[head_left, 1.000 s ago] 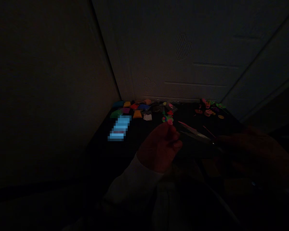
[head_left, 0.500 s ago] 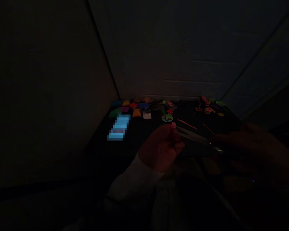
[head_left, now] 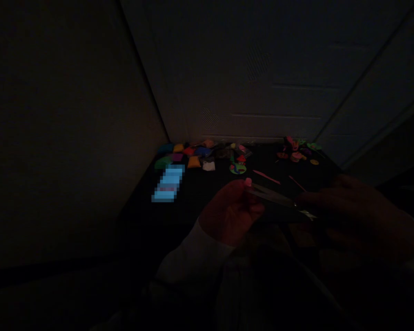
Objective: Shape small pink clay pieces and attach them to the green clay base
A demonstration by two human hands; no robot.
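The scene is very dark. My left hand (head_left: 231,212) is closed, pinching a small pink lump of clay (head_left: 248,182) at its fingertips, above the front of the dark table. Coming in from the right, my right hand (head_left: 359,216) is closed on a pair of scissors (head_left: 276,196). The scissor blades point left, slightly apart, with their tips at the pink clay. Deep shadow hides the scissor handles and most of my right fingers. Beyond the hands lie a flat pink modelling tool (head_left: 266,177) and a thin pink stick (head_left: 297,183).
A glowing blurred phone (head_left: 169,184) lies on the table's left. Several bags of coloured clay, among them an orange bag (head_left: 194,162), line the back. A round green clay piece (head_left: 238,168) sits at the middle, and a pile of clay figures (head_left: 293,151) at the back right.
The scissor blades have shifted slightly left and look wider apart at the pink clay. My right hand has moved a little left with them. My left hand stays nearly still.
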